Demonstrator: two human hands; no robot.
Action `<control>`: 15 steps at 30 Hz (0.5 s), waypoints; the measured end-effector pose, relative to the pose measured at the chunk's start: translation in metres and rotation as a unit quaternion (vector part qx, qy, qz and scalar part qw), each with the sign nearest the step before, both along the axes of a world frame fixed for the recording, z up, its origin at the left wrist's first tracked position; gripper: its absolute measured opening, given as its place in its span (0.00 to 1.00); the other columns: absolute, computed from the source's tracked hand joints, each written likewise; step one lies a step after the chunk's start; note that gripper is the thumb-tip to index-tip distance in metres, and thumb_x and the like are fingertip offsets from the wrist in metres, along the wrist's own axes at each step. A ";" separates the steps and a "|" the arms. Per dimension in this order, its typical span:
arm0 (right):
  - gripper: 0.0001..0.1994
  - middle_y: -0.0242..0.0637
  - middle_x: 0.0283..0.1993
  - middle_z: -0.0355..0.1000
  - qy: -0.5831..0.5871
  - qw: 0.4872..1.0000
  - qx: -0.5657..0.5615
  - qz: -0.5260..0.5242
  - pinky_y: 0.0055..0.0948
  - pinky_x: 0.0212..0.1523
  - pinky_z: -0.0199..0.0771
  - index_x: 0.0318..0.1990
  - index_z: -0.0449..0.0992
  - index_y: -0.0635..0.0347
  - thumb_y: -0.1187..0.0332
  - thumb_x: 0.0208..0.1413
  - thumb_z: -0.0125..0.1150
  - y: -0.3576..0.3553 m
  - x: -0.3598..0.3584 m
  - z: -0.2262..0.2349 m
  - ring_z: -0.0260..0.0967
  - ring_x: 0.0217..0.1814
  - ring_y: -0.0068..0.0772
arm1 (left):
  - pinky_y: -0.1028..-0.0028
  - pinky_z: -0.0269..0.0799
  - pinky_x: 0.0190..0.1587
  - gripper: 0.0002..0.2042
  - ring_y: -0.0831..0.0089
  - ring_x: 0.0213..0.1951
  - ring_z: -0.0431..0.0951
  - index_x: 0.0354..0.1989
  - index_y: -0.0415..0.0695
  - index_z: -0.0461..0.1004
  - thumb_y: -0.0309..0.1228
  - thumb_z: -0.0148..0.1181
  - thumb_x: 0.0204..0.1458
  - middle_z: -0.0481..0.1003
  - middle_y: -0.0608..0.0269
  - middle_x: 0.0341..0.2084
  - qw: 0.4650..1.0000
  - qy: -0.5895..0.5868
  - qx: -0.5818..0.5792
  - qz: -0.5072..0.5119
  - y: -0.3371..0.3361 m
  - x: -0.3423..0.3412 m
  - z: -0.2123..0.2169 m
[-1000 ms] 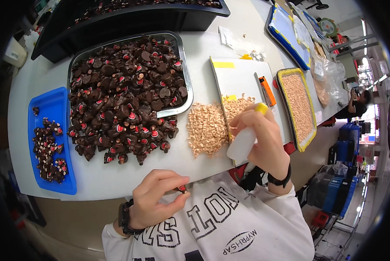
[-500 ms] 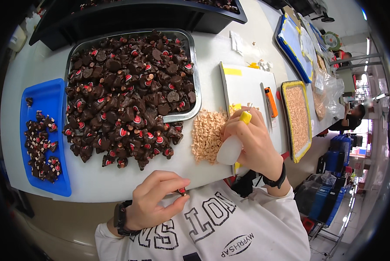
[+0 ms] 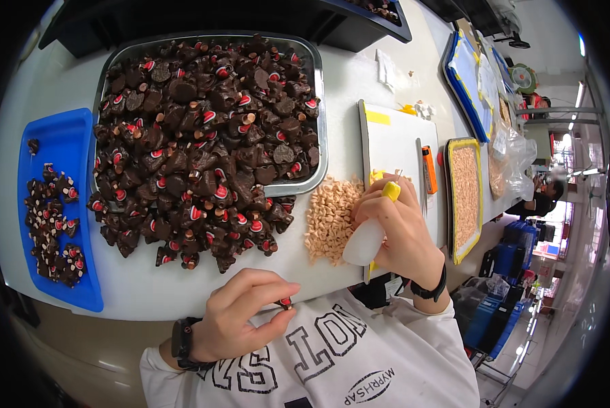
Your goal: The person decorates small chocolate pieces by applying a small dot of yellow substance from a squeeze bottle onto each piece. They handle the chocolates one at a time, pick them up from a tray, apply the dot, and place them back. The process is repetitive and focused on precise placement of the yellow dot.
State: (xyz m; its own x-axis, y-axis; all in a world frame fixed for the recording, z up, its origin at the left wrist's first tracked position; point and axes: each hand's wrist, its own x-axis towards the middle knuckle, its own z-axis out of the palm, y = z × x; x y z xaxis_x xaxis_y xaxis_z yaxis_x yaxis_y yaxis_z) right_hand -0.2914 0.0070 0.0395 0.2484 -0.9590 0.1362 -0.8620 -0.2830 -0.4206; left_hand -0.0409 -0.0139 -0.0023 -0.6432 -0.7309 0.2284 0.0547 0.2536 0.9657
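Near the table's front edge, my left hand (image 3: pixel 237 316) pinches a small dark brown molded piece (image 3: pixel 286 303) with a red patch between thumb and fingertips. My right hand (image 3: pixel 407 241) is wrapped round a whitish squeeze bottle (image 3: pixel 363 243) with a yellow cap (image 3: pixel 391 190) and a thin tip that points away from me. Beneath and beside that hand lies a heap of tiny beige pieces (image 3: pixel 327 221). A large pile of similar brown pieces (image 3: pixel 203 183) fills a metal tray (image 3: pixel 323 146) and spills over its near side. Bottle and held piece are apart.
At the left, a blue tray (image 3: pixel 67 294) holds brown pieces with beige parts. A white board (image 3: pixel 393 139) carries tweezers (image 3: pixel 420 153) and an orange-handled cutter (image 3: pixel 429 170). Farther right lies a yellow-edged tray (image 3: pixel 480 211) of beige pieces. A black bin (image 3: pixel 250 24) stands behind.
The whole view has shifted slightly. Both hands keep their grips and stay nearly where they were, the brown piece and the bottle still held apart.
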 end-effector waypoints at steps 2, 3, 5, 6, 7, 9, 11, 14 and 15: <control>0.15 0.35 0.31 0.67 -0.005 1.000 0.008 0.000 0.38 0.41 0.59 0.31 0.67 0.57 0.79 0.30 0.61 -0.001 0.001 0.001 0.60 0.37 0.44 | 0.77 0.70 0.30 0.16 0.73 0.26 0.74 0.37 0.38 0.73 0.19 0.64 0.35 0.71 0.57 0.31 1.000 0.003 0.000 -0.002 -0.001 0.000 -0.001; 0.15 0.35 0.31 0.67 -0.005 1.000 0.007 0.003 0.38 0.42 0.59 0.31 0.67 0.58 0.79 0.30 0.60 -0.001 0.001 0.001 0.60 0.37 0.44 | 0.77 0.70 0.30 0.16 0.73 0.26 0.74 0.37 0.38 0.73 0.19 0.64 0.35 0.71 0.57 0.31 1.000 0.006 0.001 -0.002 -0.001 0.000 -0.002; 0.15 0.35 0.31 0.67 -0.005 1.000 0.007 0.008 0.39 0.42 0.59 0.31 0.67 0.58 0.79 0.30 0.60 -0.002 0.001 0.001 0.60 0.38 0.44 | 0.77 0.71 0.30 0.16 0.73 0.27 0.74 0.38 0.38 0.73 0.19 0.64 0.35 0.71 0.58 0.32 1.000 0.006 0.007 -0.003 -0.002 0.001 -0.002; 0.16 0.33 0.31 0.68 -0.001 1.000 0.012 0.004 0.40 0.45 0.59 0.31 0.66 0.57 0.79 0.30 0.62 -0.001 0.001 0.002 0.62 0.37 0.43 | 0.77 0.72 0.30 0.17 0.72 0.28 0.74 0.38 0.39 0.74 0.19 0.64 0.35 0.71 0.59 0.32 1.000 0.003 0.012 -0.005 -0.002 0.001 -0.001; 0.17 0.32 0.30 0.70 0.004 1.000 0.017 -0.001 0.40 0.47 0.58 0.31 0.65 0.55 0.78 0.30 0.64 0.000 0.001 0.004 0.63 0.37 0.41 | 0.77 0.73 0.30 0.17 0.72 0.29 0.75 0.38 0.40 0.74 0.19 0.65 0.36 0.71 0.60 0.33 1.000 0.000 0.016 -0.006 -0.003 0.002 -0.001; 0.18 0.30 0.30 0.71 0.003 1.000 0.018 -0.005 0.42 0.50 0.58 0.31 0.64 0.54 0.78 0.31 0.66 0.002 0.000 0.004 0.64 0.37 0.39 | 0.77 0.72 0.30 0.17 0.72 0.29 0.75 0.38 0.39 0.74 0.19 0.65 0.35 0.71 0.60 0.33 1.000 -0.001 0.019 -0.007 -0.003 0.001 -0.001; 0.18 0.31 0.29 0.71 -0.007 1.000 0.009 -0.004 0.43 0.51 0.57 0.31 0.64 0.53 0.78 0.32 0.66 0.003 -0.003 0.002 0.64 0.37 0.38 | 0.77 0.72 0.30 0.17 0.72 0.29 0.75 0.38 0.39 0.74 0.19 0.65 0.35 0.71 0.60 0.33 1.000 -0.002 0.021 -0.010 -0.004 0.001 -0.001; 0.19 0.32 0.27 0.71 -0.086 0.996 -0.003 -0.017 0.43 0.53 0.56 0.32 0.63 0.53 0.81 0.33 0.64 0.004 0.000 0.016 0.64 0.37 0.36 | 0.77 0.72 0.30 0.17 0.72 0.28 0.75 0.38 0.39 0.74 0.19 0.65 0.35 0.71 0.59 0.32 1.000 -0.006 0.024 -0.012 -0.004 0.001 -0.001; 0.16 0.29 0.31 0.71 -0.110 0.993 -0.042 -0.027 0.39 0.50 0.58 0.33 0.68 0.54 0.79 0.33 0.63 0.006 -0.006 0.016 0.64 0.38 0.37 | 0.77 0.72 0.30 0.17 0.72 0.28 0.75 0.38 0.39 0.74 0.19 0.65 0.35 0.71 0.59 0.32 1.000 -0.007 0.024 -0.010 -0.004 0.001 -0.001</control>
State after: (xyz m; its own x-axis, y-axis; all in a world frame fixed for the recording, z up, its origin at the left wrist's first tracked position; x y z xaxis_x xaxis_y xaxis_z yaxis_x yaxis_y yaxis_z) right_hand -0.2972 0.0129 0.0560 0.1530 -0.9529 0.2620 -0.7672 -0.2816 -0.5763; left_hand -0.0396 -0.0179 -0.0035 -0.6601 -0.7281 0.1849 0.0459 0.2067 0.9773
